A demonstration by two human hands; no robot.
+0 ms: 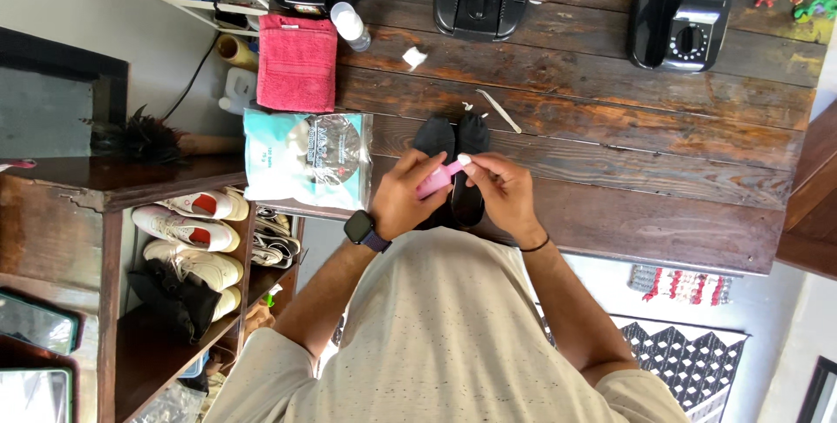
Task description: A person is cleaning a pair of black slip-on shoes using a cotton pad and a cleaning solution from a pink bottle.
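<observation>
Pink small bottle (436,180) gripped in left hand (403,199), right hand (499,189) pinching its white tip; black shoes (453,139) just beyond on wooden table (663,187), plastic bag (305,157) left, red towel (296,61) farther. Judged: opening stage; next calls for steady grip, careful aim

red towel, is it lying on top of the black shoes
No, the folded red towel lies on the wooden table to the left of the black shoes, apart from them.
</observation>
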